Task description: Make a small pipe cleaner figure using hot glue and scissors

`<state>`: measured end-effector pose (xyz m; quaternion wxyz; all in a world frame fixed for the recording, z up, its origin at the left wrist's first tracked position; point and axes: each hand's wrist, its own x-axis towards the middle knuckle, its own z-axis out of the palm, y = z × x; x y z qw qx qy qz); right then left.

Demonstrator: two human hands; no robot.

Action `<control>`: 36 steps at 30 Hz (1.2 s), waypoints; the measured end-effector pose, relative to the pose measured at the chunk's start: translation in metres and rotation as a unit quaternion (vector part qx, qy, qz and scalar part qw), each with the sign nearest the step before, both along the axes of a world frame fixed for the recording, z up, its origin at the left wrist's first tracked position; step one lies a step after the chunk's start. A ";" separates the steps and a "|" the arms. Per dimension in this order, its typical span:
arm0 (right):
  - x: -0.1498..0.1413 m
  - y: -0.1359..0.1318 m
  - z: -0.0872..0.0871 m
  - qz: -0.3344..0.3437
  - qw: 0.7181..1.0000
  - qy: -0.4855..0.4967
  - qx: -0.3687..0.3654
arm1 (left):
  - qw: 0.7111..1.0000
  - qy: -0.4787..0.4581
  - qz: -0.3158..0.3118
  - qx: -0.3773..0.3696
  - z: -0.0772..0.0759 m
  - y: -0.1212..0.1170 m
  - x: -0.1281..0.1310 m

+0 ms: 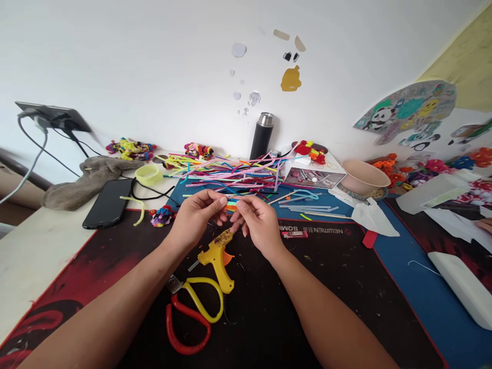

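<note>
My left hand [200, 216] and my right hand [259, 221] are close together over the mat. Between their thumbs and fingertips they pinch a short piece made of colored pipe cleaners [231, 205], showing teal and orange. The fingers cover much of it. Just below lies a yellow hot glue gun [220, 261], its nozzle end near my right fingertips. Nearer to me rest scissors with one red and one yellow handle [209, 312]. Behind my hands spreads a heap of loose pipe cleaners [234, 173] in many colors.
A phone [107, 204], a roll of tape [149, 175] and a small pipe-cleaner figure [161, 216] lie on the left. A black thermos [262, 136] stands by the wall. On the right are glue sticks [311, 208], a bowl [365, 177] and, at the edge, another person's hand [486, 224].
</note>
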<state>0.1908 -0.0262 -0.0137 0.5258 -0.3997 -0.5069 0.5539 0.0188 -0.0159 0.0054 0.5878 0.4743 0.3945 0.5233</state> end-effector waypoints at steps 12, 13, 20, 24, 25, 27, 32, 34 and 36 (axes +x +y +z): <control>-0.002 -0.003 -0.001 -0.046 0.999 -0.012 0.007 | 0.999 -0.038 0.025 -0.019 -0.007 -0.006 0.012; -0.002 -0.003 0.000 -0.047 0.999 -0.015 0.007 | 0.999 -0.041 0.026 -0.019 -0.008 -0.006 0.012; -0.003 -0.006 0.004 -0.051 0.998 -0.010 0.019 | 0.997 -0.053 0.036 -0.031 -0.003 -0.008 0.014; -0.004 -0.005 0.003 -0.057 0.998 -0.010 0.017 | 0.995 -0.082 0.033 -0.049 -0.004 -0.008 0.016; -0.004 -0.004 0.003 -0.057 0.998 -0.010 0.015 | 0.994 -0.089 0.033 -0.055 -0.004 -0.007 0.016; -0.003 -0.003 0.003 -0.055 0.998 -0.008 0.010 | 0.992 -0.104 0.031 -0.067 -0.005 -0.007 0.017; -0.002 -0.002 0.004 -0.052 0.999 -0.002 0.007 | 0.988 -0.139 0.015 -0.073 -0.005 -0.007 0.018; -0.002 -0.001 0.004 -0.055 0.998 0.005 0.005 | 0.986 -0.151 0.012 -0.076 -0.006 -0.007 0.018; -0.001 0.000 0.004 -0.061 0.998 0.013 0.001 | 0.984 -0.159 0.003 -0.078 -0.007 -0.006 0.017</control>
